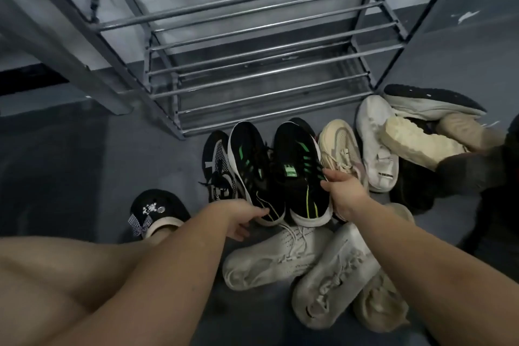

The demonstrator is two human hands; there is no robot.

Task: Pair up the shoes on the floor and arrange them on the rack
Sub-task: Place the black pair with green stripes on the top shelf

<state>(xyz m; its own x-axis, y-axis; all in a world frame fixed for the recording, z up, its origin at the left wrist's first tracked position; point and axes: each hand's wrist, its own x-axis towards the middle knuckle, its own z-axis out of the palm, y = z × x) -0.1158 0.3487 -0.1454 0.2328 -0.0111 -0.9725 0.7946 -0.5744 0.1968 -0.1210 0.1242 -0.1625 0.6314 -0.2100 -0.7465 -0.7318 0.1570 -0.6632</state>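
Observation:
Two black sneakers with green stripes stand side by side in front of the metal shoe rack (252, 84). My left hand (241, 218) grips the heel of the left black sneaker (250, 166). My right hand (341, 191) grips the side of the right black sneaker (297, 168). A black-and-white sneaker (217, 166) lies left of them. A cream sneaker (339, 146) and a white sneaker (376, 143) lie to the right. Two white sneakers (278, 254) (334, 275) lie nearer me.
More shoes are heaped at the right: a tan boot with a thick sole (421, 143) and a dark-soled shoe (432, 101). My foot in a black slipper (160, 211) stands at the left. The rack's tiers of bars hold nothing. Grey floor (84, 163) lies left.

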